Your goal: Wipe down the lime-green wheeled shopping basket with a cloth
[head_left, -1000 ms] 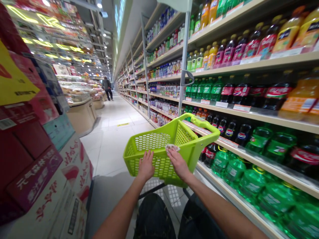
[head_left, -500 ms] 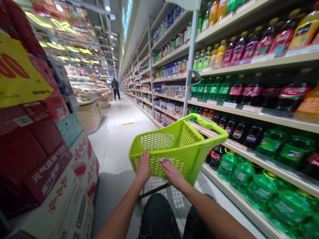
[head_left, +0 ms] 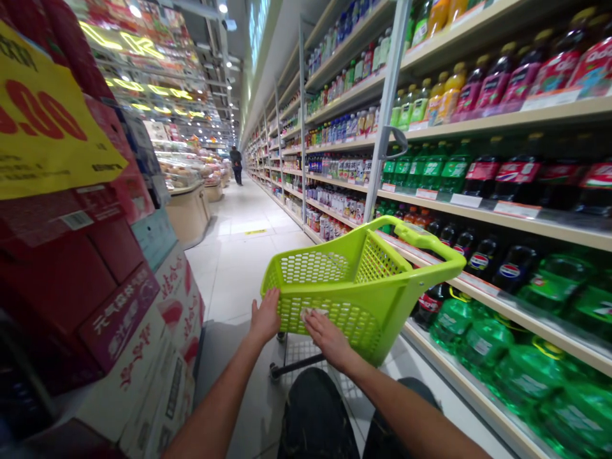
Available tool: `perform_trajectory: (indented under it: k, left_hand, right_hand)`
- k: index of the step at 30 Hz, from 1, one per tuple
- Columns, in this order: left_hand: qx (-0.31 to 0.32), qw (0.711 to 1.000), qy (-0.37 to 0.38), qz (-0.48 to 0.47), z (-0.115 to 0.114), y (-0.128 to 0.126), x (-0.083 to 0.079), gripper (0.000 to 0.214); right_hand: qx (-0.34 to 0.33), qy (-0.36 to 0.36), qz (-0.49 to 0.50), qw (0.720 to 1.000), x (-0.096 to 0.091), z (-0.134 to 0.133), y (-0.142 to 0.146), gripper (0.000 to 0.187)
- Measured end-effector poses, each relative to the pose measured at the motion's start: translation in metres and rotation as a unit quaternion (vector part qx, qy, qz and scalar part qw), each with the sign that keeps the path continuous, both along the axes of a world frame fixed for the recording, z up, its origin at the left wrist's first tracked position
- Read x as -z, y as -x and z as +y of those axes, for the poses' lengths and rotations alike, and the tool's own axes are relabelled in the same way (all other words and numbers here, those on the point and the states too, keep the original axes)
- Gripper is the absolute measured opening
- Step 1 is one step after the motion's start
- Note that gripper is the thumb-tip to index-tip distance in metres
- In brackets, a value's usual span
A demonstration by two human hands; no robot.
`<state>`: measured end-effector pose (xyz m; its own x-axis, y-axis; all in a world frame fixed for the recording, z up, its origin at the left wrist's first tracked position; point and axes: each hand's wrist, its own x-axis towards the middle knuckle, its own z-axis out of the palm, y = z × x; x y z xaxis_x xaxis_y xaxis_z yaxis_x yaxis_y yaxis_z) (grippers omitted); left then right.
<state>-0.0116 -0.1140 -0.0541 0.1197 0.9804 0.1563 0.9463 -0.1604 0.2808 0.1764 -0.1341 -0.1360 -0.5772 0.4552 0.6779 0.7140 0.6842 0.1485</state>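
Observation:
A lime-green shopping cart (head_left: 396,299) with perforated plastic walls stands side-on before my knees, its handle toward the right-hand shelves. My left hand (head_left: 266,317) rests against the near front corner of the basket, fingers stretched out, holding nothing. Against the near side wall, my right hand (head_left: 329,338) presses a small pale cloth (head_left: 319,312) flat under its fingers. Most of the cloth is hidden by the hand, so whether it is a rag or a wipe I cannot tell.
Shelves (head_left: 478,207) of bottled drinks run along the right, close to the cart. Stacked cartons (head_left: 119,293) with a yellow price sign (head_left: 52,127) flank me on the left. Down the tiled aisle (head_left: 239,223), a person (head_left: 236,166) in dark clothes stands far off.
My right hand and the cloth have slid toward the front of the cart's side wall. My left hand stays at the front corner. The whole view has shifted, moving the scene rightward.

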Motion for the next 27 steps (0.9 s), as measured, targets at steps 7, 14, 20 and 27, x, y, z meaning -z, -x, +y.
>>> perform_trajectory:
  k: [7,14,20,27]
  left_hand:
    - [0.018,0.991,0.025,-0.129,0.004,0.016,-0.003,0.073]
    - [0.008,0.958,0.008,-0.288,0.010,0.024,0.002,0.075]
    - [0.007,0.934,0.028,-0.356,0.015,0.027,0.001,0.076]
    - [-0.015,0.979,0.012,-0.203,0.007,0.018,-0.011,0.072]
  right_hand:
    - [-0.015,0.000,0.013,1.000,-0.023,0.028,0.043,0.034]
    - [-0.043,0.015,-0.041,0.998,-0.001,0.018,0.064,0.032]
    - [-0.008,0.070,-0.048,0.996,-0.008,0.023,0.080,0.031]
    - [0.005,0.018,-0.035,0.999,-0.032,0.023,0.064,0.033]
